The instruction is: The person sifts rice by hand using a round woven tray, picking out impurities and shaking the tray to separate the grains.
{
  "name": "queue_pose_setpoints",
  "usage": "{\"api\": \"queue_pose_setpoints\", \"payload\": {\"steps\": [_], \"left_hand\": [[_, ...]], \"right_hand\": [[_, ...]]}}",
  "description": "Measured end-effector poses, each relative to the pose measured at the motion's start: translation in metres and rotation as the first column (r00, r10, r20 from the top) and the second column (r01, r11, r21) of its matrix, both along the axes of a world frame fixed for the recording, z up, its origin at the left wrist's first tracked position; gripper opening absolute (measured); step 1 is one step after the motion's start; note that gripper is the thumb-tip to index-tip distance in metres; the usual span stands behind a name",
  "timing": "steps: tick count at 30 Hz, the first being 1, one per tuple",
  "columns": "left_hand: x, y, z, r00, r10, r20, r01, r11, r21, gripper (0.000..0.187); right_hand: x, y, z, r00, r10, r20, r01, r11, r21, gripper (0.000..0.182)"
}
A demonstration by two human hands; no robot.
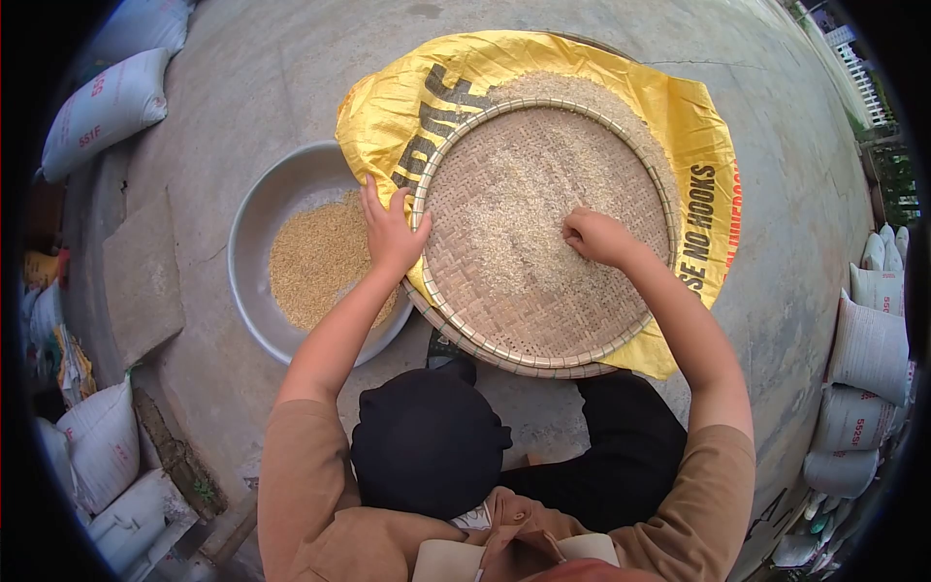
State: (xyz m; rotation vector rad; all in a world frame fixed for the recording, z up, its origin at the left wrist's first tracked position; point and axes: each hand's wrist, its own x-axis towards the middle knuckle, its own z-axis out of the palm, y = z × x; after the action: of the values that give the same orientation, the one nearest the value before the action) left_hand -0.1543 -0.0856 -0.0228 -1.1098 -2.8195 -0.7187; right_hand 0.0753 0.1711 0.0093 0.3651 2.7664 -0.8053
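At the near-left rim of the round woven bamboo winnowing tray (524, 320), the left hand (391, 231) grips its edge. Right of that hold, the right hand (593, 236) pinches pale grain (504, 209) with curled fingers. Left of the grip sits a grey metal basin (254, 233) of golden grain; a yellow plastic sack (398, 102) lies underneath.

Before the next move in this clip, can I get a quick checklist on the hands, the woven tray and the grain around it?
1. Left hand gripping the woven tray at its left rim: ok.
2. Right hand down in the grain on the tray, fingers curled: ok; whether it holds anything: cannot tell.
3. Tray sits over the yellow sack: ok.
4. Spilled grain beyond the far rim lies on the sack: ok.
5. Metal basin with golden grain beside the tray, upright: ok.
6. Tray level: cannot tell.
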Motion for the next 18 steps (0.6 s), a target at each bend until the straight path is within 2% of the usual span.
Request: {"api": "queue_pose_setpoints", "payload": {"steps": [8,11,13,18], "left_hand": [[0.0,0.0,0.0,1.0,-0.005,-0.004,0.005,1.0,0.009,0.051],[0.0,0.0,0.0,1.0,-0.004,-0.004,0.004,1.0,0.006,0.051],[0.0,0.0,0.0,1.0,-0.008,-0.009,0.008,1.0,0.011,0.051],[0.0,-0.001,0.0,1.0,-0.008,-0.007,0.008,1.0,0.018,0.049]], "right_hand": [[-0.003,0.0,0.0,0.998,0.013,0.061,-0.016,0.999,0.036,0.007],[-0.002,0.004,0.005,0.999,-0.052,-0.008,0.052,0.999,0.01,0.004],[-0.005,0.009,0.008,0.98,-0.179,-0.082,0.181,0.983,0.015,0.005],[-0.006,0.011,0.01,0.961,-0.261,-0.089,0.256,0.964,-0.072,0.009]]}}
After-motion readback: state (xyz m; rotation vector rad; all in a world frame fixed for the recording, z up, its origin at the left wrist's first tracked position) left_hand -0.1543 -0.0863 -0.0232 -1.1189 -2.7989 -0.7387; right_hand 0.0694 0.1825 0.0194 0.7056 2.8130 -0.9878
